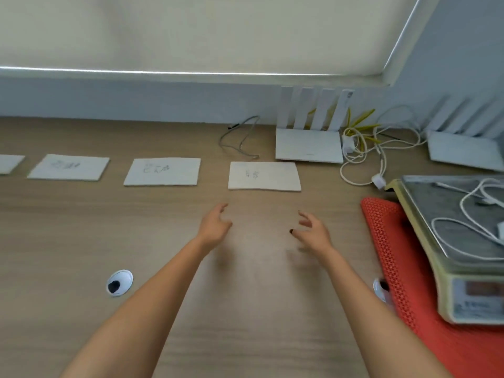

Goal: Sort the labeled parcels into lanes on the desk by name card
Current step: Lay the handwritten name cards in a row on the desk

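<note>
Several white name cards with handwriting lie in a row across the wooden desk (pixel 81 219): one cut off at the left edge (pixel 9 163), a second (pixel 69 167), a third (pixel 162 171) and the rightmost (pixel 264 176). My left hand (pixel 215 226) and my right hand (pixel 311 231) hover over the desk just in front of the rightmost card, palms facing each other, fingers loosely curved, holding nothing. No parcel is in view.
A weighing scale (pixel 461 290) with white cables on its pan sits on a red mesh mat (pixel 387 236) at the right. Two white routers (pixel 309 144) (pixel 466 151) and tangled cables (pixel 362 148) stand at the back right. Cable grommets (pixel 119 282) (pixel 380 289) are set in the desk.
</note>
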{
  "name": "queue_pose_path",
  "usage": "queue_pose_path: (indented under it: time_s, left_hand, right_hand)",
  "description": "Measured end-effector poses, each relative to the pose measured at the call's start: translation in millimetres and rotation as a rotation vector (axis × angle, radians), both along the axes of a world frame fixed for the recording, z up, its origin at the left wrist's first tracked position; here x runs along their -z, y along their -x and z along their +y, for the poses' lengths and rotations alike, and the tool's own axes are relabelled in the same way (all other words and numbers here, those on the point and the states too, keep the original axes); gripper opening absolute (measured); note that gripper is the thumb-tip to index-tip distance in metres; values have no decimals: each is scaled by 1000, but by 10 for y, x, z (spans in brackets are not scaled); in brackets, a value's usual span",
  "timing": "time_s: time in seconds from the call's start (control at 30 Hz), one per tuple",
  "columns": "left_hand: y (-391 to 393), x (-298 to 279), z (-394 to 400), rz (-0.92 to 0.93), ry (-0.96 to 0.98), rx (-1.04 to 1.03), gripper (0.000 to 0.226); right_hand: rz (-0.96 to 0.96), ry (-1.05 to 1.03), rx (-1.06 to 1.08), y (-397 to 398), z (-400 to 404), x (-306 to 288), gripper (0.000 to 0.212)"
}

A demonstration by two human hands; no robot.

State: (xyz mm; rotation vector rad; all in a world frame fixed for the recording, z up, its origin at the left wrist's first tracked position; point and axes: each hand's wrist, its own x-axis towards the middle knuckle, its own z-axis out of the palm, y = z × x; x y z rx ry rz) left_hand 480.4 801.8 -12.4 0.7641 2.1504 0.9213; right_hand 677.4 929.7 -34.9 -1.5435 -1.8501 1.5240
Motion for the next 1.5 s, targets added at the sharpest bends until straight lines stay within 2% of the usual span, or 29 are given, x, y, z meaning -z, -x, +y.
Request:
queue_pose_path:
  time_s: [0.13, 0.27, 0.57, 0.83, 1.2, 1.5]
  left_hand:
    - [-512, -398, -617, -77, -108, -46, 57]
    - [-981, -637, -1245, -153, -254, -125, 62]
    - [-1247, -1002, -2356, -114, -299, -34, 68]
    - [-700, -1149, -3318, -104, -305, 33, 71]
    - [496, -1099, -5105, -134, -302, 69, 68]
    - [1002, -1190, -5820, -126, -290, 41, 65]
  right_hand:
    - [66, 56, -10, -264, -801, -300, 57]
    - [100, -2, -40, -517, -1573, -570, 55]
    - [209, -57, -54, -640, -2583, -1018, 56]
    - [159, -147, -127, -175, -3568, -1218, 60]
    - [107, -173, -134, 933, -5544, -1305, 68]
    - [149, -156, -112, 1496, -6194, -1532, 70]
